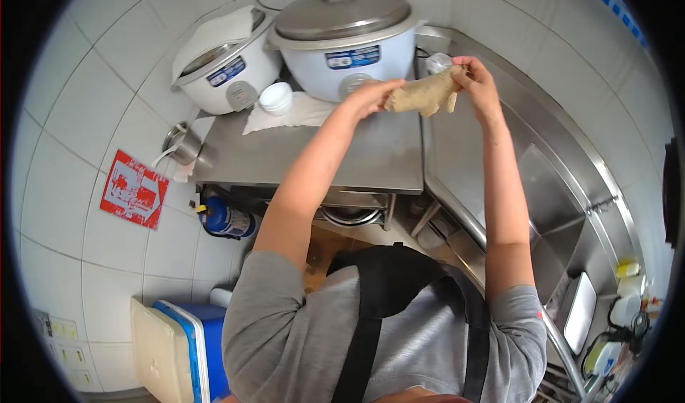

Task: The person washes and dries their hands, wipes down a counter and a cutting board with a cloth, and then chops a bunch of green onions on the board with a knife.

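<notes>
A tan, crumpled cloth (pixel 424 94) is stretched between my two hands, above the seam where the steel table meets the sink counter. My left hand (pixel 371 97) grips its left end, fingers closed on the edge. At the other end, my right hand (pixel 477 85) pinches the upper corner, and a loose flap hangs below. Just behind the cloth is a clear plastic item (pixel 438 63), partly hidden. The large rice cooker (pixel 300 57) with a metal lid stands close behind my left hand.
A smaller rice cooker (pixel 250 74) has a white cloth (pixel 214 39) on its lid. White bowls (pixel 276 97) sit on a towel (pixel 307 112) on the steel table (pixel 321 157). A metal pot (pixel 183 144) is at the left edge. The sink (pixel 553 189) lies to the right.
</notes>
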A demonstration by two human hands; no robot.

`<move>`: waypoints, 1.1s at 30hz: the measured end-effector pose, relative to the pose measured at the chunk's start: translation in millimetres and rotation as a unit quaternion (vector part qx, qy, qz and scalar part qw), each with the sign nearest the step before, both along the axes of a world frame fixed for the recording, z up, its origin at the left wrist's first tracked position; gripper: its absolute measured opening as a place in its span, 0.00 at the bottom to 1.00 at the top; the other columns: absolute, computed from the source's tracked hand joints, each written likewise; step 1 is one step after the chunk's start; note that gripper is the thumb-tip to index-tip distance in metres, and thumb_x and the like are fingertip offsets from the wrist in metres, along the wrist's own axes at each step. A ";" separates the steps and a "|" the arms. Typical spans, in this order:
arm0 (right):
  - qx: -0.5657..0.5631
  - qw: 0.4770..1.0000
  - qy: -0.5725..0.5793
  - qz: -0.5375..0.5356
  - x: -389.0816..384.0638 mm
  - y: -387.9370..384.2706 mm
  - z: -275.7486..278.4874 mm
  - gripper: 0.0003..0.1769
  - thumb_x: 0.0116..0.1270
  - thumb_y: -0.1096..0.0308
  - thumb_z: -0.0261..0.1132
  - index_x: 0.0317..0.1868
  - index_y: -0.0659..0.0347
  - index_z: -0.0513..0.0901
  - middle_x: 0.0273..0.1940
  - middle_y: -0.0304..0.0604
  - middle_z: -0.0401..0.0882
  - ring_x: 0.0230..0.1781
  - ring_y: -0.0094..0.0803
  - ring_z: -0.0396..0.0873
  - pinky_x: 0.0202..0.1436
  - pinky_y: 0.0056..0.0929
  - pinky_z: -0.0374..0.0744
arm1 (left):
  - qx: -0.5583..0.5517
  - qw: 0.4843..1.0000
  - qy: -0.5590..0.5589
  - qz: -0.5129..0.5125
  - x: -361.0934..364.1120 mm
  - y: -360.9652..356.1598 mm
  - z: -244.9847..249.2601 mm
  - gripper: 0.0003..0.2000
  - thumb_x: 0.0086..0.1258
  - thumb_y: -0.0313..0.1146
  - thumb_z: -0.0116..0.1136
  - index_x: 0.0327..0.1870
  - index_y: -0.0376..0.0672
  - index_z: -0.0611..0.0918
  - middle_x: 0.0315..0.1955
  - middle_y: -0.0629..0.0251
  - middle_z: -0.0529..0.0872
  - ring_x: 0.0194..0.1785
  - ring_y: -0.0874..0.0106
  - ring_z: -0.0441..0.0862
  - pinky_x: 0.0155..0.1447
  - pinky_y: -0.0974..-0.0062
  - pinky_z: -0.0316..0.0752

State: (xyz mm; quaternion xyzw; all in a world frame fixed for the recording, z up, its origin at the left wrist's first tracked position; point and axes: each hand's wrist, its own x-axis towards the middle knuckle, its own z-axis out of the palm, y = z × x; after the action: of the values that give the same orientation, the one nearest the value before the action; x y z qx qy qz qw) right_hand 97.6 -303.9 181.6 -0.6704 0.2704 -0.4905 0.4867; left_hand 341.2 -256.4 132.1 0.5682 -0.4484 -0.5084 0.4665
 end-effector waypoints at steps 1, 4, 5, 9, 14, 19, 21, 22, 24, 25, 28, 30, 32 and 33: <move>0.005 1.000 -0.006 0.012 8.1 5.1 2.7 0.12 0.61 0.77 0.59 0.47 0.63 0.75 0.33 0.35 0.75 0.31 0.20 0.72 0.36 0.21 0.72 | 0.008 0.997 0.060 -0.044 6.4 2.6 -14.0 0.17 0.62 0.38 0.60 0.46 0.36 0.78 0.35 0.65 0.83 0.39 0.76 0.81 0.44 0.79 0.76; 0.011 0.997 0.053 0.061 18.8 22.0 7.1 0.12 0.61 0.77 0.61 0.46 0.63 0.75 0.34 0.35 0.76 0.32 0.20 0.73 0.36 0.21 0.72 | -0.002 0.990 0.119 -0.076 10.3 33.0 -9.8 0.17 0.63 0.35 0.57 0.51 0.36 0.76 0.38 0.64 0.82 0.41 0.75 0.80 0.46 0.79 0.75; 0.006 0.995 0.060 0.076 19.3 25.9 4.0 0.12 0.60 0.76 0.62 0.45 0.61 0.76 0.34 0.34 0.76 0.33 0.19 0.73 0.36 0.20 0.71 | -0.021 0.996 0.037 -0.081 12.6 43.2 -5.9 0.17 0.62 0.33 0.57 0.51 0.36 0.77 0.38 0.65 0.82 0.41 0.76 0.80 0.46 0.80 0.73; -0.018 0.984 0.166 0.065 13.9 42.3 -2.1 0.09 0.58 0.74 0.65 0.40 0.58 0.77 0.30 0.30 0.74 0.29 0.16 0.69 0.31 0.17 0.67 | -0.102 0.991 -0.091 -0.017 21.4 65.6 -16.1 0.13 0.59 0.30 0.56 0.45 0.39 0.81 0.33 0.67 0.84 0.36 0.79 0.78 0.42 0.84 0.70; 0.031 0.978 0.204 0.042 15.1 10.7 -15.4 0.11 0.56 0.70 0.66 0.40 0.60 0.78 0.28 0.31 0.74 0.27 0.17 0.68 0.30 0.18 0.68 | -0.181 0.947 -0.203 0.174 17.2 57.5 -15.0 0.10 0.57 0.30 0.57 0.39 0.41 0.84 0.26 0.69 0.85 0.30 0.81 0.78 0.38 0.83 0.70; -0.016 0.984 0.176 -0.008 23.7 -3.3 -13.5 0.07 0.61 0.69 0.62 0.39 0.60 0.81 0.30 0.31 0.78 0.29 0.16 0.70 0.31 0.18 0.68 | -0.249 0.923 -0.171 0.237 21.3 46.1 8.8 0.11 0.57 0.27 0.57 0.41 0.40 0.82 0.26 0.69 0.85 0.29 0.82 0.78 0.36 0.82 0.71; -0.033 0.986 0.162 -0.005 22.9 -2.4 -19.9 0.06 0.62 0.70 0.62 0.39 0.60 0.81 0.30 0.31 0.79 0.29 0.16 0.71 0.32 0.18 0.69 | -0.250 0.921 -0.175 0.243 20.6 55.0 16.4 0.10 0.58 0.24 0.57 0.41 0.39 0.82 0.28 0.68 0.85 0.30 0.82 0.78 0.36 0.84 0.70; -0.011 0.989 0.141 0.029 21.6 1.1 -33.6 0.07 0.61 0.72 0.62 0.39 0.61 0.82 0.31 0.33 0.80 0.30 0.17 0.73 0.34 0.19 0.70 | -0.247 0.922 -0.175 0.244 17.1 66.0 10.3 0.10 0.58 0.24 0.57 0.41 0.39 0.82 0.28 0.68 0.85 0.30 0.82 0.78 0.36 0.84 0.70; 0.018 0.986 0.147 0.073 16.0 11.4 -68.8 0.07 0.60 0.75 0.61 0.39 0.61 0.83 0.33 0.35 0.82 0.32 0.18 0.75 0.37 0.20 0.73 | -0.201 0.922 -0.224 0.243 9.6 91.1 -8.9 0.09 0.60 0.27 0.57 0.41 0.38 0.82 0.28 0.68 0.85 0.31 0.83 0.79 0.37 0.83 0.72; 0.024 0.981 0.174 0.084 12.0 20.5 -91.2 0.07 0.61 0.75 0.61 0.39 0.61 0.83 0.33 0.35 0.82 0.33 0.18 0.76 0.39 0.20 0.74 | -0.158 0.933 -0.230 0.228 9.1 104.5 -28.0 0.08 0.61 0.27 0.57 0.40 0.37 0.81 0.27 0.68 0.84 0.32 0.81 0.80 0.38 0.83 0.73; 0.142 0.947 0.186 0.220 -0.7 35.4 -141.6 0.08 0.60 0.78 0.61 0.39 0.62 0.83 0.31 0.35 0.82 0.34 0.22 0.78 0.37 0.23 0.78 | -0.057 0.966 -0.164 0.191 17.2 127.7 -87.4 0.08 0.63 0.27 0.56 0.42 0.35 0.79 0.31 0.64 0.83 0.35 0.77 0.81 0.41 0.81 0.76; 0.180 0.947 0.180 0.194 10.1 23.0 -169.2 0.09 0.59 0.76 0.61 0.40 0.59 0.82 0.36 0.42 0.81 0.37 0.28 0.80 0.37 0.28 0.80 | 0.022 0.981 -0.089 0.173 18.8 124.5 -112.8 0.10 0.64 0.26 0.55 0.45 0.35 0.76 0.36 0.62 0.82 0.38 0.75 0.81 0.44 0.80 0.77; -0.020 0.947 0.314 0.066 23.7 41.8 -148.5 0.10 0.58 0.75 0.62 0.41 0.57 0.82 0.42 0.44 0.79 0.43 0.34 0.79 0.43 0.33 0.79 | -0.083 0.966 0.120 0.212 12.0 92.5 -130.6 0.15 0.65 0.26 0.54 0.52 0.36 0.70 0.48 0.58 0.77 0.42 0.71 0.80 0.48 0.74 0.79; -0.230 0.875 0.420 -0.077 33.8 47.7 -132.9 0.11 0.57 0.73 0.63 0.42 0.56 0.82 0.47 0.47 0.77 0.49 0.39 0.78 0.48 0.37 0.78 | -0.059 0.978 0.079 0.186 12.4 79.5 -154.4 0.17 0.66 0.26 0.54 0.54 0.37 0.68 0.51 0.58 0.73 0.44 0.70 0.79 0.49 0.74 0.78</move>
State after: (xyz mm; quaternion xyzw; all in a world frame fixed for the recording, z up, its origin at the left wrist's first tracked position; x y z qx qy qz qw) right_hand 131.3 -256.2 48.7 -0.8835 0.3792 -0.2473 0.1201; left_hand 353.6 -176.9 -22.3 0.5715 -0.3253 -0.4287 0.6195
